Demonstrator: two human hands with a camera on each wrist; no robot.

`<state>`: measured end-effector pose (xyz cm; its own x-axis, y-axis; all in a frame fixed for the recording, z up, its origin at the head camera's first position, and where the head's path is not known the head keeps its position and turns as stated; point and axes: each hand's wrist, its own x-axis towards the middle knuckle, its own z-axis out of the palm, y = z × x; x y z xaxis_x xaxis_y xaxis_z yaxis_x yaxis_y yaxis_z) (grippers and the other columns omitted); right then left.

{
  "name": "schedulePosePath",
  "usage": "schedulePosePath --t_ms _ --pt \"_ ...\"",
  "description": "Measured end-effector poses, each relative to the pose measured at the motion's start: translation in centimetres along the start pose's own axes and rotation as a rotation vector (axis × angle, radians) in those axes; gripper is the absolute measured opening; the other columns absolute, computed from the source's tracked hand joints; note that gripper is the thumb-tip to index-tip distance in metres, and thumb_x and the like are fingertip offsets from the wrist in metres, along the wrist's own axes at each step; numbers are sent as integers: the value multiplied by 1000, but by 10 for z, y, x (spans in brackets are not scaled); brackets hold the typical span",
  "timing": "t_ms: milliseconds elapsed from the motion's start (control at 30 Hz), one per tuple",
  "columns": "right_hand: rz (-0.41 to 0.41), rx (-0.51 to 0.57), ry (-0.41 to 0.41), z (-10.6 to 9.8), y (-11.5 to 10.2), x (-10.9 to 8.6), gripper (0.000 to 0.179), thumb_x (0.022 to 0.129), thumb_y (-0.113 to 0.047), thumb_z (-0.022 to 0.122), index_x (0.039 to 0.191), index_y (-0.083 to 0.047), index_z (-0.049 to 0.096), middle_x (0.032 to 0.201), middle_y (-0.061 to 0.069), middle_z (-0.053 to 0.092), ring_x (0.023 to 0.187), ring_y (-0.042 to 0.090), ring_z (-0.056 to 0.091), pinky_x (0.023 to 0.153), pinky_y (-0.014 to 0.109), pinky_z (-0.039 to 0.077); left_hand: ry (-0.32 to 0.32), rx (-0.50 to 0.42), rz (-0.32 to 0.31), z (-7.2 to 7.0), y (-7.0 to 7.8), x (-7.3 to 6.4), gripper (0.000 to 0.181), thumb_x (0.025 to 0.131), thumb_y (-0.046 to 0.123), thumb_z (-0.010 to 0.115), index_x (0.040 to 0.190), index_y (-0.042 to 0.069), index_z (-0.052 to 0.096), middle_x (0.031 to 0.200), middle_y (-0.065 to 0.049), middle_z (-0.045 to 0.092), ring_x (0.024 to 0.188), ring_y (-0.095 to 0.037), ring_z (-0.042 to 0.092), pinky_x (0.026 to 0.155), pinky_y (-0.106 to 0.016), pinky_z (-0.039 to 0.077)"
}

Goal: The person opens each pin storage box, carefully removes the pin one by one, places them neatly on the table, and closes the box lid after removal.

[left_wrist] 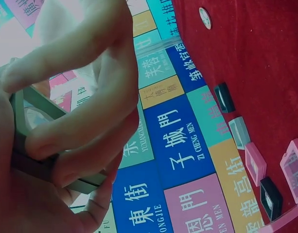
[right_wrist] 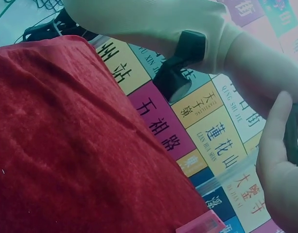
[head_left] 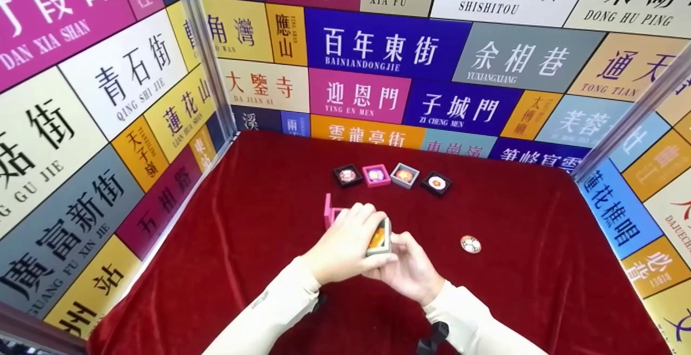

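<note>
A small grey square display box point(head_left: 381, 240) with a clear window and something orange inside is held between both hands. My left hand point(head_left: 345, 247) grips it from the left, fingers bent over the top and thumb along the near edge. In the left wrist view, bent fingers wrap the frame of the box point(left_wrist: 88, 186). From the right, my right hand point(head_left: 413, 271) holds the box's lower right side, its fingers partly hidden behind the left hand. Just beyond the left hand stands a pink box point(head_left: 327, 212) with its lid raised, partly covered by that hand.
Several small boxes line the back of the red cloth point(head_left: 259, 193): a black one point(head_left: 347, 176), a pink one point(head_left: 376, 175), a grey one point(head_left: 405, 175) and another black one point(head_left: 437, 183). A round patterned disc point(head_left: 471, 244) lies at right. Sign-covered panels point(head_left: 386, 42) enclose the table.
</note>
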<state>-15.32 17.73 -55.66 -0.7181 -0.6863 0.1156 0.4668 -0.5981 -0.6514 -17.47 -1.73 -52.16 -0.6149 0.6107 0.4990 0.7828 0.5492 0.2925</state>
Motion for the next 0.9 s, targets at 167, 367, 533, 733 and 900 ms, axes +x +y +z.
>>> schedulePosePath --t_ms 167,367,533,733,900 --pt "-26 21 -39 -3 1 -3 40 104 -24 53 142 -12 59 132 9 68 110 19 67 102 40 52 0 14 36 1 4 0 63 98 63 71 131 10 60 113 -1 55 105 -19 49 96 -39 45" --pt "-25 3 -12 -2 5 -4 42 103 -26 53 141 -11 61 132 9 68 117 20 66 107 42 49 12 13 31 4 2 -2 64 98 63 72 131 10 61 114 -1 55 104 -19 49 94 -39 46" --pt "-21 -25 -78 0 5 -4 43 105 -26 48 146 -13 56 135 8 67 121 24 64 110 45 47 26 -5 6 2 -1 -1 63 97 63 73 129 10 61 112 -1 55 103 -19 50 92 -39 45" --pt "-15 -25 -116 -2 2 -5 41 106 -22 45 145 -15 55 132 6 68 117 24 65 107 44 49 26 -6 21 1 -2 0 64 95 62 76 128 9 63 111 -2 56 101 -19 50 90 -39 45" --pt "-9 -11 -105 -7 5 -6 40 105 -21 46 143 -16 57 129 6 68 113 21 65 105 42 49 19 -11 19 5 -3 -3 64 95 63 76 128 10 63 111 -1 55 101 -19 50 90 -38 45"
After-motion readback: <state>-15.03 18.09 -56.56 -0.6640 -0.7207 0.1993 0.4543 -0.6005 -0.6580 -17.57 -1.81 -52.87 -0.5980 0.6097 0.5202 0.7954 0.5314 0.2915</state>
